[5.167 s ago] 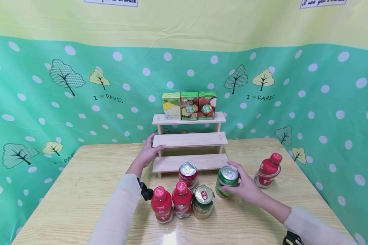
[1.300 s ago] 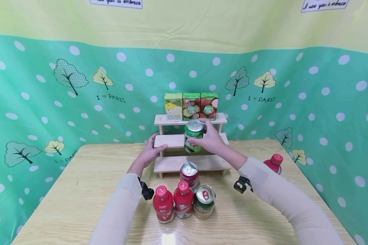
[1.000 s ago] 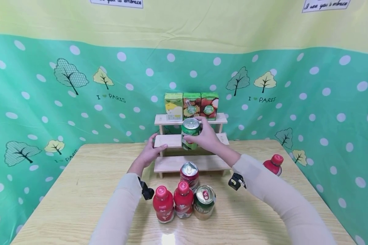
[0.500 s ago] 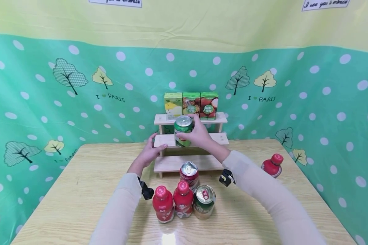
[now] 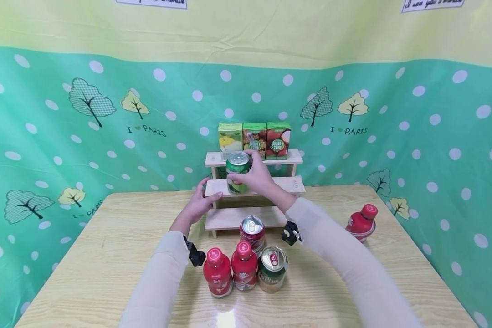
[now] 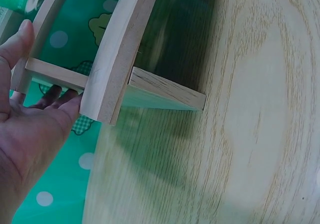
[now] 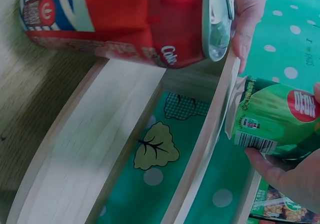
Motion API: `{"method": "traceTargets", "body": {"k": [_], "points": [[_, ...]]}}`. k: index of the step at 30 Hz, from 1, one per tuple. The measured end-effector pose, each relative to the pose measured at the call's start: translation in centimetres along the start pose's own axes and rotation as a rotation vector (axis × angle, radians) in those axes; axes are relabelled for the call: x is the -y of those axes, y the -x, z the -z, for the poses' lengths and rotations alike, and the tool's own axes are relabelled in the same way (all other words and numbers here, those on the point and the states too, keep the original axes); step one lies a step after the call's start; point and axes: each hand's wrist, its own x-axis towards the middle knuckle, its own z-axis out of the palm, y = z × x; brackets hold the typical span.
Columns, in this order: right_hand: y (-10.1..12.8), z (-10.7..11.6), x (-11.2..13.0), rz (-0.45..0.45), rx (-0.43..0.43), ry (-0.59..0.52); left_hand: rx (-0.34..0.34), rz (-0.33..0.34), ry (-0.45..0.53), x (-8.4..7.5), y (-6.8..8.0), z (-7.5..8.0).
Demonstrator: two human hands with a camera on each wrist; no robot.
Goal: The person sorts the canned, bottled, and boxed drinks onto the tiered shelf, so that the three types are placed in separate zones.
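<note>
The right hand (image 5: 257, 175) is gripping the green can (image 5: 238, 171) just above the left part of the stepped rack's middle shelf (image 5: 270, 186), so it is best lowering it upright while the left hand (image 5: 200, 203) is clasping the shelf end, steadying the rack.

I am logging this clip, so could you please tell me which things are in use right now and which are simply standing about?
In use:
- right hand gripping green can
- left hand holding wooden shelf

Standing about:
- juice cartons
- red can
- three red bottles
- second green can
</note>
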Motion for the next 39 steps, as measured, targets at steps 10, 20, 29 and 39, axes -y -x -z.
{"method": "traceTargets", "body": {"k": [10, 20, 29, 39], "points": [[-0.7, -0.7, -0.1, -0.015, -0.005, -0.032, -0.002, 0.012, -0.014, 0.0, 0.0, 0.1], [-1.1, -1.3, -0.1, -0.021, -0.015, -0.025, -0.005, 0.005, -0.029, -0.1, -0.1, 0.0], [-1.5, -2.0, -0.3, -0.041, -0.029, -0.023, -0.022, -0.001, -0.009, 1.6, -1.7, 0.6], [-1.6, -2.6, 0.0, -0.037, -0.044, 0.023, -0.052, -0.031, -0.036, 2.2, -1.9, 0.4]]}}
